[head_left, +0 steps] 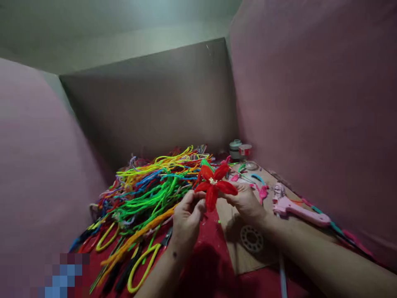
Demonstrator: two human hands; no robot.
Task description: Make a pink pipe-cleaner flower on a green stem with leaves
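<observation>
A red pipe-cleaner flower [211,192] with five-petal form and a pale cream centre is held up in front of me, facing the camera. My left hand [189,215] pinches it at the lower left petal, thumb and fingers pressed together. My right hand [246,203] grips it from the right, its fingertips partly hidden behind the petals. A bit of green [206,164] shows just behind the top petal. Beyond my left hand lies a large heap of coloured pipe cleaners [151,194], green, yellow, orange and blue.
A pink glue gun [302,212] lies on the cardboard [231,244] at right, near a white ring-shaped spool [252,239]. Yellow-handled scissors [133,275] rest on the red surface [207,265]. At the back stand a grey-green jar [235,150] and a red-and-white tub [245,149].
</observation>
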